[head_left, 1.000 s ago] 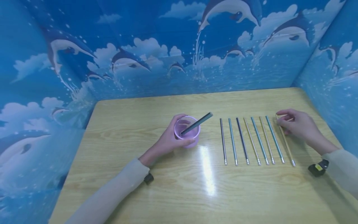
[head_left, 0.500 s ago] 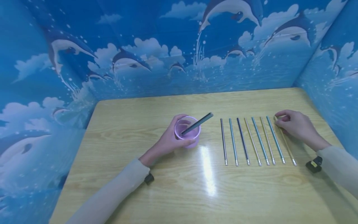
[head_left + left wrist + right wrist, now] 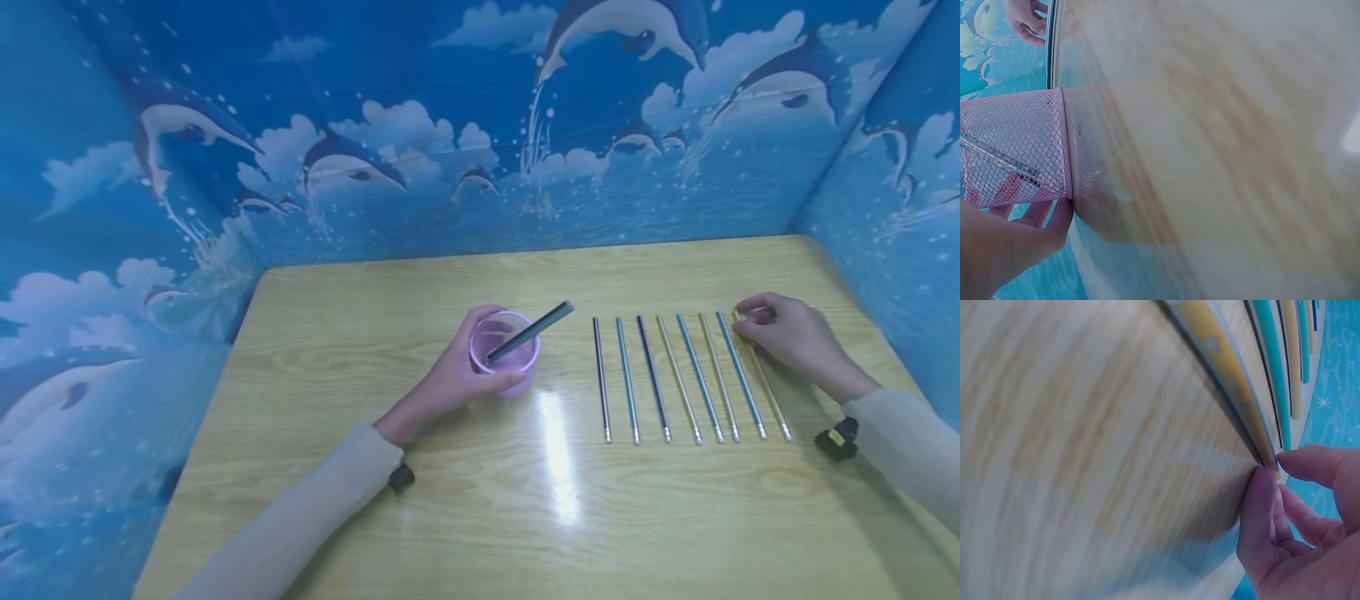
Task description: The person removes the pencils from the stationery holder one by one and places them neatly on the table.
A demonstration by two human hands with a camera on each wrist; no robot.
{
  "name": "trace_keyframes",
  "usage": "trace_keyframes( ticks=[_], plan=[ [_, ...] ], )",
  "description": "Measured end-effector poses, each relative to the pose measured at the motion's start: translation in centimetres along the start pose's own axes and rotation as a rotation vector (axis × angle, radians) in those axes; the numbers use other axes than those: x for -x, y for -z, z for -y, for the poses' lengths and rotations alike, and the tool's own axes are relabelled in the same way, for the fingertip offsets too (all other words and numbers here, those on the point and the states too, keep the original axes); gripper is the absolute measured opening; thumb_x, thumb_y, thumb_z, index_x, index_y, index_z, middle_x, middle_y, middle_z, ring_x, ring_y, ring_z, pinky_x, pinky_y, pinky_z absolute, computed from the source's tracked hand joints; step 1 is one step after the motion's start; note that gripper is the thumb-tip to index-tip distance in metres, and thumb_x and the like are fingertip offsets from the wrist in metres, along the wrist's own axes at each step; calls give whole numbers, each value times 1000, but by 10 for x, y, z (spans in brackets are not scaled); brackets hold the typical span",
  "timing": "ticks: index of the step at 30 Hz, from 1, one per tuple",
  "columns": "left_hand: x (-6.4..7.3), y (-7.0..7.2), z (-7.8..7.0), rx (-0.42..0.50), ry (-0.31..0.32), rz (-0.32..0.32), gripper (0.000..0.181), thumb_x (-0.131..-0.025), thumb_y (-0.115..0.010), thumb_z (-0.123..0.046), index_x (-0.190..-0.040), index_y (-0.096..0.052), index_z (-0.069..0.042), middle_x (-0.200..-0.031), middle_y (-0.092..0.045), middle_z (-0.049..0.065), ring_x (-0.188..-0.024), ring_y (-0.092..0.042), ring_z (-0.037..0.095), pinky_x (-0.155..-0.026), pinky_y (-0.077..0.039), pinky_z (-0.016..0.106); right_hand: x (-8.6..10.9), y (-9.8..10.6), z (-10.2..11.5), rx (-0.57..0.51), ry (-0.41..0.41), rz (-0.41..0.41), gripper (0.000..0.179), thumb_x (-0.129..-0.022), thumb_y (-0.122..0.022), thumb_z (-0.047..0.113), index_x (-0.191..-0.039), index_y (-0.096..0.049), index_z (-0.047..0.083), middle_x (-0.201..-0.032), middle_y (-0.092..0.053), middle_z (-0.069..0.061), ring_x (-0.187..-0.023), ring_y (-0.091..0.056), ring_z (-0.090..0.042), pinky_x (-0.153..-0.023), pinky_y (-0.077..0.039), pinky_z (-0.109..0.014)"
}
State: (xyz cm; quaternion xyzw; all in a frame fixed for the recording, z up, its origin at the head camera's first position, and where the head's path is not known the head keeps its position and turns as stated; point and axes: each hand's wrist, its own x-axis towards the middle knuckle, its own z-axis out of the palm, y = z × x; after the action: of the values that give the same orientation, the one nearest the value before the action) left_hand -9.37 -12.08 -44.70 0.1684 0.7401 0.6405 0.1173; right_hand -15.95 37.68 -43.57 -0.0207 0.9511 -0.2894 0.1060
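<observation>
My left hand (image 3: 461, 367) grips a pink mesh pencil cup (image 3: 523, 380) from its left side, thumb in front and fingers behind. The cup stands upright in the left wrist view, its mesh wall (image 3: 1016, 125) close by my fingers. A dark pencil (image 3: 536, 327) leans to the right inside it. On the right, my right hand (image 3: 798, 342) pinches the far end of a yellow pencil (image 3: 771, 396), the rightmost of the row. Thumb and forefinger meet at that end in the right wrist view, where the pencil's yellow barrel (image 3: 1225, 369) runs along the tabletop.
Several more pencils lie side by side left of the yellow one, among them a teal pencil (image 3: 742, 375) and a dark pencil (image 3: 602, 379), eraser ends toward me. Dolphin-printed blue curtains (image 3: 360, 200) enclose the wooden table (image 3: 375, 317) at the back and sides.
My right hand has shifted slightly left and its fingers have drawn together on the yellow pencil's far end, which has moved a little left too. The left hand and cup stay put.
</observation>
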Motion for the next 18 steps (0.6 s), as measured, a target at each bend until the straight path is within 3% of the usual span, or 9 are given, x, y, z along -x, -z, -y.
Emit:
trace_keyframes(
  ticks=[3,7,9,12,14,16,18],
  plan=[
    [0,0,1,-1,0,-3,97,-84,-95,-9,-162,-39,-24,-150,-56,10,-139,-56,29,-113,-53,48,2,0,-1,12,5,-17,50,-109,-67,26,-140,-55,-12,-115,-69,-31,-89,-70,-34,-74,-57,-41],
    [0,0,1,1,2,-3,95,-85,-94,-9,-162,-40,-24,-150,-56,10,-139,-56,29,-113,-53,49,8,-1,-1,-9,0,-49,55,-112,-63,31,-143,-52,-13,-124,-64,-37,-112,-63,-53,-90,-51,-63],
    [0,0,0,1,5,-3,95,-85,-94,-10,-161,-40,-25,-150,-56,10,-139,-56,28,-113,-53,50,11,-1,-1,-36,-8,-73,57,-113,-60,33,-145,-51,-13,-129,-61,-39,-118,-60,-54,-91,-51,-59],
    [1,0,0,4,8,-4,94,-86,-94,-10,-161,-40,-26,-149,-56,10,-139,-56,28,-113,-52,50,15,-2,0,-125,-29,-102,60,-113,-58,35,-149,-50,-13,-131,-60,-35,-105,-71,-27,-87,-55,-33],
    [1,0,1,9,8,-5,93,-86,-94,-10,-161,-40,-26,-149,-56,11,-139,-56,30,-113,-52,51,18,-1,2,-199,-48,-116,61,-113,-57,35,-152,-49,-11,-126,-64,-21,-93,-70,-6,-77,-50,-16],
    [1,0,2,12,5,-5,93,-86,-94,-10,-161,-40,-25,-149,-57,11,-139,-56,30,-113,-53,51,22,-1,5,-288,-67,-129,59,-112,-58,34,-151,-50,-9,-118,-65,-3,-83,-64,8,-72,-50,-9],
    [1,0,2,13,3,-5,93,-86,-93,-9,-161,-40,-24,-149,-56,12,-139,-56,31,-113,-52,52,26,-2,9,-379,-80,-145,46,-112,-60,31,-146,-57,0,-109,-64,13,-83,-65,9,-73,-52,-9]
  ],
)
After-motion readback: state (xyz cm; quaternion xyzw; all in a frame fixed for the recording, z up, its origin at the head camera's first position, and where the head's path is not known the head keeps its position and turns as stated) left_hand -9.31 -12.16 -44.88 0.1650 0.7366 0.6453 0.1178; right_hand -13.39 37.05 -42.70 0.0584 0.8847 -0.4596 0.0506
